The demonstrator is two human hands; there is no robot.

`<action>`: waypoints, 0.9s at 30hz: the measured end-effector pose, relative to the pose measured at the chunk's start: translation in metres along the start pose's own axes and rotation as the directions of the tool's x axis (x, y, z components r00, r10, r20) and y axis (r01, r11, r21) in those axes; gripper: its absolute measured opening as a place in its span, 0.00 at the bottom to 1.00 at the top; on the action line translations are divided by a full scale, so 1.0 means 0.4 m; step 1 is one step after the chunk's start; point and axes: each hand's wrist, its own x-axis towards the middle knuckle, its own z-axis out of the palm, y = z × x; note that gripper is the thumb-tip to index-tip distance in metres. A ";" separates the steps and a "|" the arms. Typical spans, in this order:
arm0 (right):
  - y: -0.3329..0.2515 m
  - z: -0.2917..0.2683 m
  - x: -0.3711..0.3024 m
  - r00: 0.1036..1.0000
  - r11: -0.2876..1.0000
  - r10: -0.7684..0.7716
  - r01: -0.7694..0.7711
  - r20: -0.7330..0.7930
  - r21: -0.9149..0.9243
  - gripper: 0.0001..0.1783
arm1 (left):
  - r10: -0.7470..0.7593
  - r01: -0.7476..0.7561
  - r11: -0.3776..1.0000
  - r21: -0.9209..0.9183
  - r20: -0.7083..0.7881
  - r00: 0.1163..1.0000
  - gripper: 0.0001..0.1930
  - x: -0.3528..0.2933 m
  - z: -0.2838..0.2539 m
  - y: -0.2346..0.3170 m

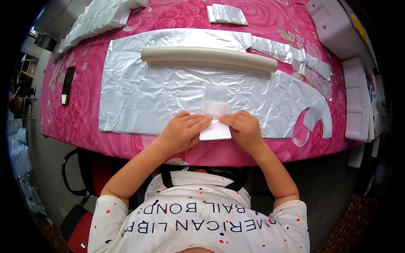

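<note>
A narrow folded piece of white, thin plastic film (216, 134) lies at the near edge of the table, with a sheerer flap (215, 92) stretching away from it. My left hand (185, 128) pinches its left side, fingers pressed together. From the right, my right hand (244, 130) grips the opposite side in the same way, the thumbs close to each other. Both hands rest over a broad, crinkled silvery-white plastic sheet (139, 101), whose right end is a curved strap-like shape. Across the sheet lies a long beige tube (206, 58).
Folded white packets (228, 14) sit at the far side, with a long row of more (95, 25) at far left. A dark narrow object (67, 86) lies left on the pink flowered tablecloth (84, 114). White foam boxes (337, 29) line the right edge. A red-black chair (90, 168) stands below.
</note>
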 end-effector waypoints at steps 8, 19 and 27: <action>-0.005 -0.036 0.126 0.636 0.659 0.686 -0.749 0.354 0.067 0.15 | -0.687 0.639 0.661 -0.394 0.025 0.726 0.31 0.087 0.007 0.001; 0.000 -0.029 0.137 0.626 0.666 0.686 -0.745 0.371 0.025 0.15 | -0.213 0.243 0.957 0.159 -0.181 0.960 0.39 0.103 0.040 0.010; -0.002 -0.019 0.125 0.679 0.719 0.665 -0.695 0.311 -0.017 0.14 | -0.327 0.318 0.929 0.191 0.021 0.945 0.52 0.112 0.112 0.017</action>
